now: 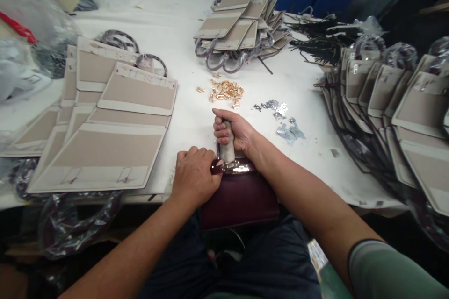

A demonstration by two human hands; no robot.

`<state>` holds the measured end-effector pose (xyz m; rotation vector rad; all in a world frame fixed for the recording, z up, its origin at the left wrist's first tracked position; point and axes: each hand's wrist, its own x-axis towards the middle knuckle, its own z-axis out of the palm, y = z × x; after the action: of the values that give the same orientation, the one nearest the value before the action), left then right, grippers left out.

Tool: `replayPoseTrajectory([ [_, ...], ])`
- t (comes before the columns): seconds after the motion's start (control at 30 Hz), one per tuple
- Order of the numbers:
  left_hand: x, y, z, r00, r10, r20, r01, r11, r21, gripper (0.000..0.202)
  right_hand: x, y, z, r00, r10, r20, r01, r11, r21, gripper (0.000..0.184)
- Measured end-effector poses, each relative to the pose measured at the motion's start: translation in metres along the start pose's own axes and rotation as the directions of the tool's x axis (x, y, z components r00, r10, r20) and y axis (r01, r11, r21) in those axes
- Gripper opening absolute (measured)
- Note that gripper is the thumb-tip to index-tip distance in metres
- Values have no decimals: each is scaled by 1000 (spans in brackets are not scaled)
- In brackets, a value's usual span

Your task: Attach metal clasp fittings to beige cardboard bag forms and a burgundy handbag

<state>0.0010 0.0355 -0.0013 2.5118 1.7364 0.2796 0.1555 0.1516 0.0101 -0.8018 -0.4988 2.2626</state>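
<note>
A dark maroon leather piece [242, 198] lies at the near edge of the white table [182, 46] and hangs over my lap. My right hand [235, 133] is wrapped around a grey tool handle [227, 145] standing upright on the piece's top edge. My left hand [194, 175] is closed on the left end of that edge, fingers pinched beside a shiny metal fitting [234, 166]. The fitting sits right under the tool.
Beige panels [115, 135] are stacked to the left. More beige panels with wrapped handles lie at the back [242, 23] and along the right [396, 103]. Small gold fittings [226, 91] and silver metal parts [286, 126] are scattered just beyond my hands.
</note>
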Motion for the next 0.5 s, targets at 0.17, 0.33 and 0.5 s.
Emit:
replayPoseTrajectory([
  [0.17,0,1,1,1000,-9,8,9,1000,9,22,0,2,0,999,24,-24,-24,1000,-9,38],
  [0.33,2,3,2,1000,-10,8,10,1000,20,21,1,3,2,998,20,-51,-21,1000,-18,38],
  [0.5,2,4,2,1000,-15,14,15,1000,20,21,1,6,5,996,16,-82,-19,999,-37,37],
])
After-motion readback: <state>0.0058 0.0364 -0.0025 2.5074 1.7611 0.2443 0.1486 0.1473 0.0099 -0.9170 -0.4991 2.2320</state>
